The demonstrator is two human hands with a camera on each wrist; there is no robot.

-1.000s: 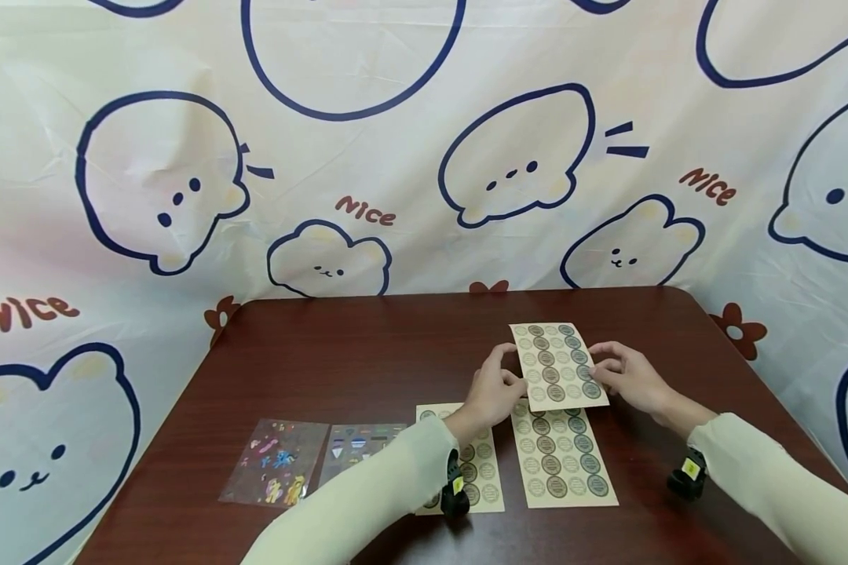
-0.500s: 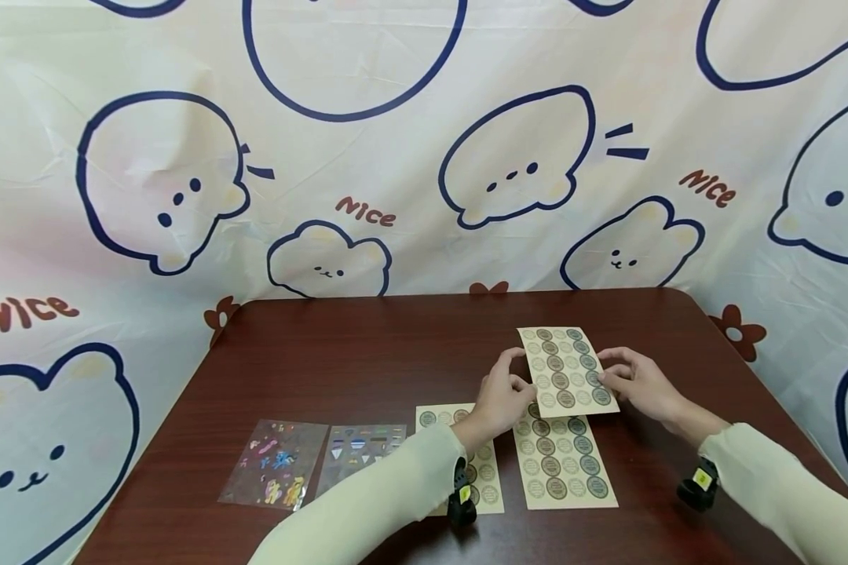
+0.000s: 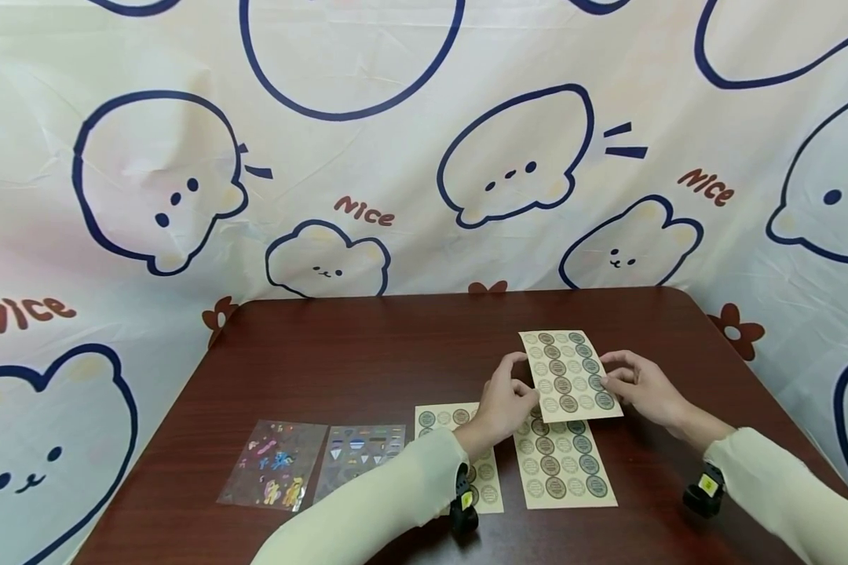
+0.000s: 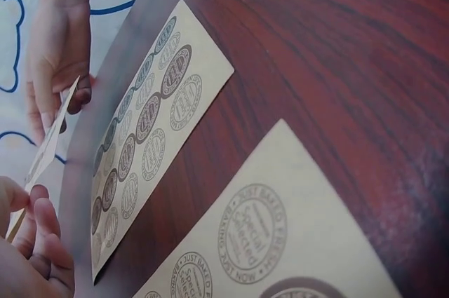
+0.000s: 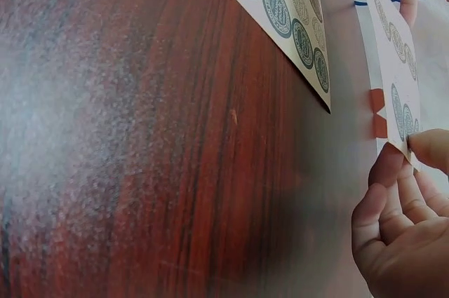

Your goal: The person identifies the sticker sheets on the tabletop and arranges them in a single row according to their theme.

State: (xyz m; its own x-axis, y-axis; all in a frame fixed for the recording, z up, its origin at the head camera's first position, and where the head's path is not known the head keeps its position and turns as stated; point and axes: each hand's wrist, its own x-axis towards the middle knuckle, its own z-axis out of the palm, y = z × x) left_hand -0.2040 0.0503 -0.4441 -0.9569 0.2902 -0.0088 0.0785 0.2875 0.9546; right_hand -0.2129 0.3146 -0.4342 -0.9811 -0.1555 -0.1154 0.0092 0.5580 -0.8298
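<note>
A cream sticker sheet [image 3: 572, 375] with rows of round labels is held up between both hands in the head view. My left hand [image 3: 503, 400] pinches its left edge, and my right hand [image 3: 646, 388] pinches the right edge. In the right wrist view the right thumb [image 5: 431, 149] presses on the front of the raised sheet [image 5: 396, 59]. Below it, a second sheet of round labels [image 3: 565, 471] lies on the table, its far part hidden. Another such sheet [image 3: 491, 471] lies left of that, partly covered by the left forearm.
Two clear sticker sheets lie at the left: one with colourful cartoon figures [image 3: 275, 463], one with small shapes [image 3: 360, 447] partly behind the left sleeve. The dark red-brown table [image 3: 367, 353] ends at a printed cloth backdrop [image 3: 410, 157].
Both hands have shifted slightly right and toward the near side with the raised sticker sheet. The sheets on the table have stayed put.
</note>
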